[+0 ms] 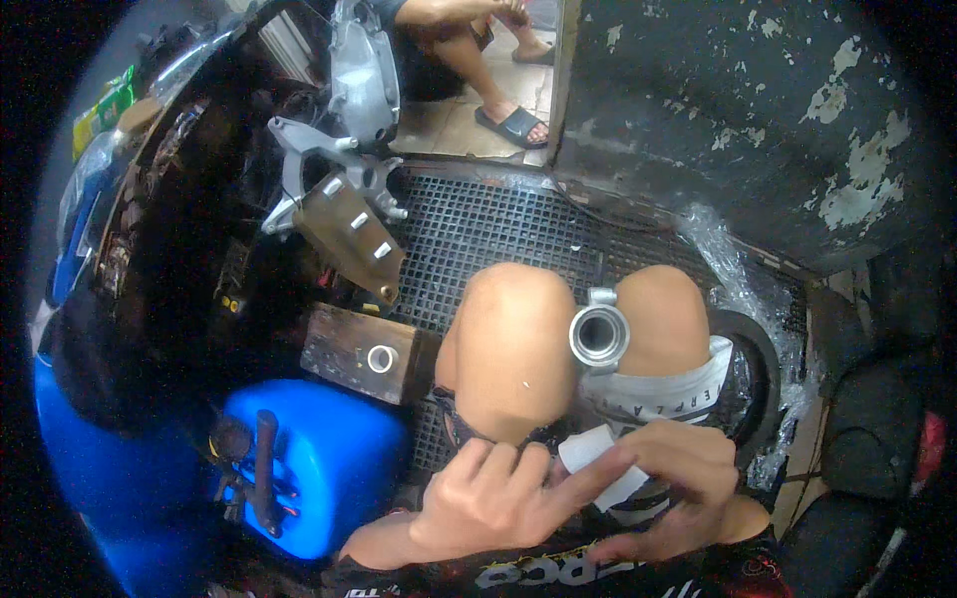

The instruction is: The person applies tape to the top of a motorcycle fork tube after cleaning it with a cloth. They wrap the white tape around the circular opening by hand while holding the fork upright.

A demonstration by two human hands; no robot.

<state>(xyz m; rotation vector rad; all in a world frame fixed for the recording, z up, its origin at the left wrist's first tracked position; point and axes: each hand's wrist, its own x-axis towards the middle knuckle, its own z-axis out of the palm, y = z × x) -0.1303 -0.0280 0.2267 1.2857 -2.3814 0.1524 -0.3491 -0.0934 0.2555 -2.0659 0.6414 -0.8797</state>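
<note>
Both hands are close together in front of my body, over my lap. A small white piece of paper-like sheet (588, 453) lies between them. My left hand (488, 498) is closed, its index finger reaching across the sheet. My right hand (688, 473) pinches the sheet's right side with bent fingers; its lower fingers are slightly blurred. The fingers partly cover the sheet. Beyond it, a silver metal cylindrical part (617, 349) with a round bore and a small lug is held between my knees, its opening facing up.
A white ring (372, 365) rests on a wooden block (334, 334) beside a blue plastic container (349, 448). Grey metal castings (364, 85) stand farther left. Black grid matting (478, 224) covers the floor. Clear plastic wrap (733, 259) and a black ring (766, 369) lie right. Another person's sandalled foot (518, 125) shows ahead.
</note>
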